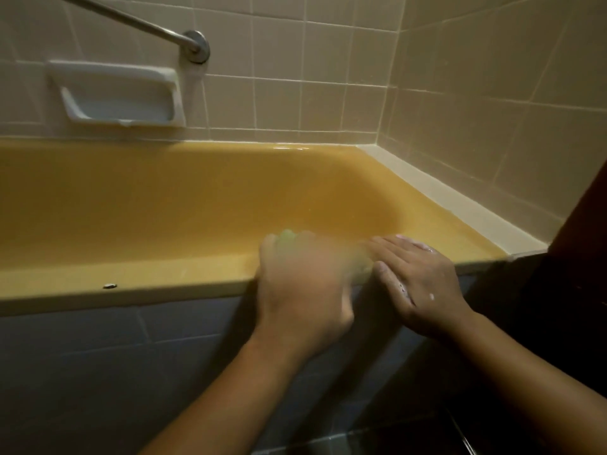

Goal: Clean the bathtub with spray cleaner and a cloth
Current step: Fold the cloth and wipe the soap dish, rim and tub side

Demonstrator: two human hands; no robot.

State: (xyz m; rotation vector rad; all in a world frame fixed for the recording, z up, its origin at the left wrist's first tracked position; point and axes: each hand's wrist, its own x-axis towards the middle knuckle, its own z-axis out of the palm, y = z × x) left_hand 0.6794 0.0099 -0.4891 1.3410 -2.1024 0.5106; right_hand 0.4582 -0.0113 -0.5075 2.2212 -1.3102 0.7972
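Two bare hands rest on the near rim of a mustard-yellow enamel bathtub (pixel 164 205), close to its right end. The left hand (pixel 303 284) is smeared by blur, yet its fingers show curled down over a pale green cloth (pixel 288 237). The cloth peeks out between the knuckles on the far side and again as a faint green patch on the thumb side (its outline cannot be made out). Hand and cloth sit on the flat top of the rim, with the knuckles reaching over the inner edge.

Just beside it, the right hand (pixel 418 277) lies palm down on the same rim, fingers straight and close together, holding nothing. Its fingertips point toward the left hand, and whether the two touch is lost in the blur. White flecks of foam cling to its back and along its thumb.

Further left on the rim is a small pale chip (pixel 110 286). Below the rim runs a grey-blue tiled front panel (pixel 82 356). A cream sealing strip (pixel 443 198) borders the tub's right end where it meets the beige square wall tiles (pixel 328 77). On the far wall a white ceramic soap dish (pixel 121 96) is set into the tiles. Above it a chrome grab bar (pixel 141 23) slants down to a round flange just right of the dish. A dark brown surface (pixel 578 244) fills the right edge.
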